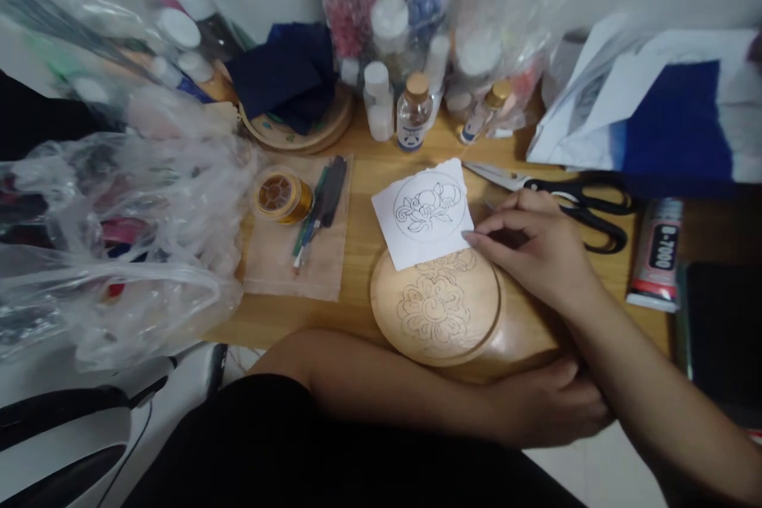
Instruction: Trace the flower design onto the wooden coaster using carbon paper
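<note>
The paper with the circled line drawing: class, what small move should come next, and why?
Perhaps lift the paper clear of the wooden board: in this view it hides part of an outline drawn there, and the right hand pinches its edge near the lower right corner.

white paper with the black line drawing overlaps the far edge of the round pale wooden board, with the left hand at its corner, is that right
Not the left hand: the head view shows the right hand at the corner of the white paper with the black line drawing. The rest stands: the paper overlaps the far edge of the round pale wooden board.
</note>
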